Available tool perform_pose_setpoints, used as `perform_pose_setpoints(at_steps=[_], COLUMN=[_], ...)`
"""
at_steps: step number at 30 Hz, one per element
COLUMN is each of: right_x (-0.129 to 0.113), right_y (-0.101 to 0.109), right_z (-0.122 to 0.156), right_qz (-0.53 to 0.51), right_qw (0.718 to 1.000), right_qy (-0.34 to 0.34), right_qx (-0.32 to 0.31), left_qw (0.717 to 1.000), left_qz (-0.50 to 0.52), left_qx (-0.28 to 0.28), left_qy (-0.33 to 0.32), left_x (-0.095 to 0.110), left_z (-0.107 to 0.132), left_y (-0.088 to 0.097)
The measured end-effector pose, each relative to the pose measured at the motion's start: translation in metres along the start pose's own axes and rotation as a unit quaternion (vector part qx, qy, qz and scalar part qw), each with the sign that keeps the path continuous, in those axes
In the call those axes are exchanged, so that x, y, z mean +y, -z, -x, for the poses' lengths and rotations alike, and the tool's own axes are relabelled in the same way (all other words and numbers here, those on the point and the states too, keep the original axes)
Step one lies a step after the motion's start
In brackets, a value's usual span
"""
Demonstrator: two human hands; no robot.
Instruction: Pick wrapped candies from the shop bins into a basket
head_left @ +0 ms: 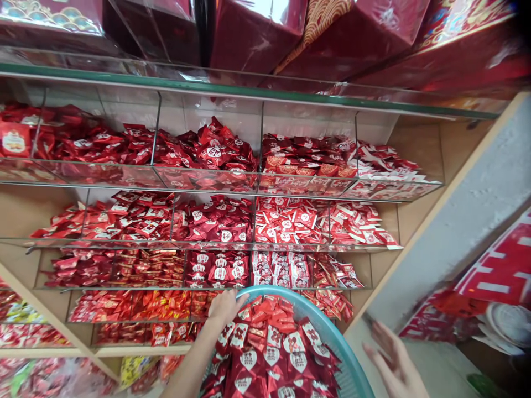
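Note:
A teal plastic basket (354, 354), heaped with red and maroon wrapped sweets (269, 359), stands at the bottom centre in front of the shelves. My left hand (226, 307) grips the far left part of its rim; some of the fingers are hidden. To the right of the basket, apart from it, my right hand (392, 356) is in the air with its fingers spread. It is blurred by motion and holds nothing I can see. Many sweets in the basket carry white labels with dark or red characters.
Glass-divided shelves (203, 190) hold piles of red sweets (219, 218) in several compartments. Large dark red boxes (257, 36) stand on the top glass shelf. A wooden side panel (415, 221) and a grey wall (481, 204) are on the right, with red-and-white packages (498, 265) beyond.

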State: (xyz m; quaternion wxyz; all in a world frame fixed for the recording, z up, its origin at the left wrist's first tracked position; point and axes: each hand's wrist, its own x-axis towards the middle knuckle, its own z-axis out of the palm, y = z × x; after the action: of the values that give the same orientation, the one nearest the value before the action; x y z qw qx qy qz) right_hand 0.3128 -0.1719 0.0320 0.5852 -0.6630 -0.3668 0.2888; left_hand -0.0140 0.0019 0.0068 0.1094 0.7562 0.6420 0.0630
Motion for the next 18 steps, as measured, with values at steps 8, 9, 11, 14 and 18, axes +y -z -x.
perform_pose_setpoints(at_steps=[8, 9, 11, 14, 18], right_x=[-0.156, -0.166, -0.181, -0.191, -0.196], right_y=[-0.088, -0.1, -0.12, -0.142, -0.16], right_z=[-0.094, -0.104, -0.121, -0.138, -0.15], right_qz=[0.138, 0.169, 0.246, 0.389, 0.507], right_qw=[0.912, 0.9, 0.87, 0.775, 0.669], right_qy=[0.37, 0.388, 0.417, 0.494, 0.542], right_qx=[-0.113, -0.107, -0.092, -0.061, -0.043], left_qw=[1.0, 1.0, 0.999, 0.999, 1.0], left_qz=[0.027, 0.029, 0.032, 0.025, 0.019], left_qx=[0.006, 0.004, -0.003, -0.007, 0.002], left_qy=[0.009, 0.01, 0.015, 0.018, 0.017], left_x=[-0.001, -0.001, 0.0, 0.0, -0.001], left_z=[0.002, 0.002, 0.002, 0.002, 0.001], left_y=[-0.002, -0.002, 0.0, 0.001, -0.001])
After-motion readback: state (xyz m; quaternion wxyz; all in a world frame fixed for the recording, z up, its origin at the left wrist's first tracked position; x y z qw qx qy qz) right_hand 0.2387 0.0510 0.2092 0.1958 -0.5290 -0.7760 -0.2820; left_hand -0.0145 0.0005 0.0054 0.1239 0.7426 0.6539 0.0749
